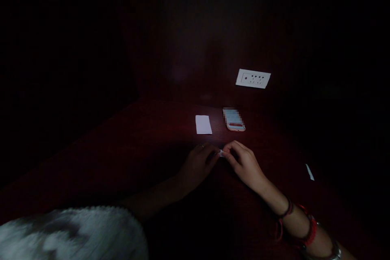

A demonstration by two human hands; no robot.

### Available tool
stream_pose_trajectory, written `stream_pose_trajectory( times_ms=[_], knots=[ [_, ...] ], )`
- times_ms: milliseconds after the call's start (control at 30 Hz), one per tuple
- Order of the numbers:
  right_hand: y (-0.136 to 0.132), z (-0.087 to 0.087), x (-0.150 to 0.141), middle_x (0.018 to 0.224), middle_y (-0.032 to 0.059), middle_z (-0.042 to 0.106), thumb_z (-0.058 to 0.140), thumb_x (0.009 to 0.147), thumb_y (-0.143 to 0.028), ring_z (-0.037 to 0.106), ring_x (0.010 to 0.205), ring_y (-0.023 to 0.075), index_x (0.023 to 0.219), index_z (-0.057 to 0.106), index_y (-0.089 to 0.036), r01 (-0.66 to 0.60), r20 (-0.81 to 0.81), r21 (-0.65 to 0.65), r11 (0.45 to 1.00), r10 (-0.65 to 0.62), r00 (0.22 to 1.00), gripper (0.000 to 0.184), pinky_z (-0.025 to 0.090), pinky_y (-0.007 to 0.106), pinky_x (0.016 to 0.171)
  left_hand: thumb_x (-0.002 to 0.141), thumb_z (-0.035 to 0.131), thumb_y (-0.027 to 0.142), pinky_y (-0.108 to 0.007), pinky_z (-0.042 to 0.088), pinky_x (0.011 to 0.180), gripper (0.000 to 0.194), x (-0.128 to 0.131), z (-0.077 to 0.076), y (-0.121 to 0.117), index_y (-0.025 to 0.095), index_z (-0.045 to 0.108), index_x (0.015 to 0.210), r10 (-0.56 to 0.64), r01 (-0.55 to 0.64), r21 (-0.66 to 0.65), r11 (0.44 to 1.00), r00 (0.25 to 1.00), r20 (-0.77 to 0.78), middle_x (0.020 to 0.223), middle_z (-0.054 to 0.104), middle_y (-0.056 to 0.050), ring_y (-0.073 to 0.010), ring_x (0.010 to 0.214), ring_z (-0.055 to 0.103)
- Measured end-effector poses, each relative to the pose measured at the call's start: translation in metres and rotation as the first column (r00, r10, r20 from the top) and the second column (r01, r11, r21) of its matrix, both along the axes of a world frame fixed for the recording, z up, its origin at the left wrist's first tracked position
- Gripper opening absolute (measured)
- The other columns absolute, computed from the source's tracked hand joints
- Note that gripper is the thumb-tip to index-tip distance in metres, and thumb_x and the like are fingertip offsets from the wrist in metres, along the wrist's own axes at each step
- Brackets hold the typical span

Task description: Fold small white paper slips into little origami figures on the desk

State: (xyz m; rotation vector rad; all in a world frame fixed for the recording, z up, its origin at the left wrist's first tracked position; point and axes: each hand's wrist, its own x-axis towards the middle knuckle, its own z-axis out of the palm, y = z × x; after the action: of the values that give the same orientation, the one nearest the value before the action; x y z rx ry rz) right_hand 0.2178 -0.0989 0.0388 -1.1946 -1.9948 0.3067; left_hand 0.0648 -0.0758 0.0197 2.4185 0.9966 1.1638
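A small white piece, perhaps folded paper (221,153), is pinched between my two hands just above the dark red table. My left hand (199,164), in shadow and wearing a ring, closes its thumb and forefinger on the piece's left side. From the right, my right hand (243,164) grips the other side with thumb and fingertips. Most of the piece is hidden by the fingers. Beyond the hands, a white sheet of paper (203,124) lies flat, and to its right is a phone (234,119) with its screen lit and blurred out.
A white socket plate (253,78) is set in the dark wall behind the table (128,146). To the right lies a thin pale strip (310,172). Pale fabric (76,233) fills the lower left corner. Everything around is very dark.
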Motion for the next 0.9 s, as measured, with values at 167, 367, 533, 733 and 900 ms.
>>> stream_pose_trajectory(
  times_ms=[167, 367, 533, 733, 900],
  knots=[
    [-0.0015, 0.0035, -0.0013, 0.071, 0.0012, 0.050, 0.040, 0.078, -0.015, 0.046, 0.066, 0.0106, 0.073, 0.049, -0.016, 0.002, 0.013, 0.001, 1.000, -0.002, 1.000, 0.010, 0.036, 0.021, 0.062, 0.080, 0.042, 0.016, -0.026, 0.040, 0.071, 0.009, 0.0018, -0.0018, -0.0002, 0.018, 0.051, 0.082, 0.010, -0.011, 0.018, 1.000, 1.000, 0.019, 0.082, 0.054, 0.000, -0.0116, 0.075, 0.050],
    [-0.0009, 0.0042, -0.0018, 0.068, 0.0002, 0.051, 0.042, 0.077, -0.016, 0.046, 0.063, 0.0098, 0.071, 0.050, -0.016, 0.014, 0.011, -0.002, 1.000, -0.014, 1.000, 0.010, 0.036, 0.020, 0.059, 0.080, 0.040, 0.015, -0.027, 0.040, 0.070, 0.011, 0.0024, -0.0021, 0.0000, 0.017, 0.051, 0.084, 0.002, -0.003, 0.019, 1.000, 0.999, 0.035, 0.083, 0.054, -0.001, -0.0121, 0.075, 0.050],
    [0.0010, -0.0002, -0.0003, 0.064, -0.0005, 0.051, 0.044, 0.076, -0.020, 0.047, 0.060, 0.0098, 0.075, 0.053, -0.017, 0.010, -0.018, -0.041, 0.999, -0.010, 1.000, 0.009, 0.037, 0.020, 0.058, 0.079, 0.040, 0.013, -0.026, 0.040, 0.070, 0.011, 0.0018, -0.0017, 0.0008, 0.017, 0.050, 0.083, -0.029, 0.029, 0.005, 1.000, 0.999, 0.034, 0.083, 0.052, -0.001, -0.0120, 0.076, 0.049],
    [0.0002, 0.0016, -0.0001, 0.070, 0.0015, 0.054, 0.043, 0.077, -0.021, 0.049, 0.065, 0.0111, 0.079, 0.056, -0.018, 0.001, -0.033, -0.027, 1.000, -0.002, 0.999, 0.014, 0.038, 0.022, 0.061, 0.079, 0.042, 0.014, -0.025, 0.040, 0.068, 0.008, 0.0020, -0.0020, 0.0007, 0.017, 0.049, 0.080, -0.024, 0.022, 0.022, 1.000, 0.998, 0.055, 0.081, 0.051, 0.000, -0.0111, 0.074, 0.049],
    [0.0007, 0.0023, -0.0004, 0.069, 0.0012, 0.051, 0.043, 0.076, -0.019, 0.047, 0.065, 0.0111, 0.072, 0.053, -0.016, 0.037, -0.067, -0.035, 0.999, -0.039, 0.997, 0.011, 0.037, 0.022, 0.061, 0.076, 0.049, 0.016, -0.023, 0.041, 0.065, 0.006, 0.0000, -0.0003, 0.0001, 0.017, 0.046, 0.081, 0.029, -0.023, -0.053, 0.998, 0.994, 0.109, 0.078, 0.052, 0.001, -0.0102, 0.072, 0.051]
  ],
)
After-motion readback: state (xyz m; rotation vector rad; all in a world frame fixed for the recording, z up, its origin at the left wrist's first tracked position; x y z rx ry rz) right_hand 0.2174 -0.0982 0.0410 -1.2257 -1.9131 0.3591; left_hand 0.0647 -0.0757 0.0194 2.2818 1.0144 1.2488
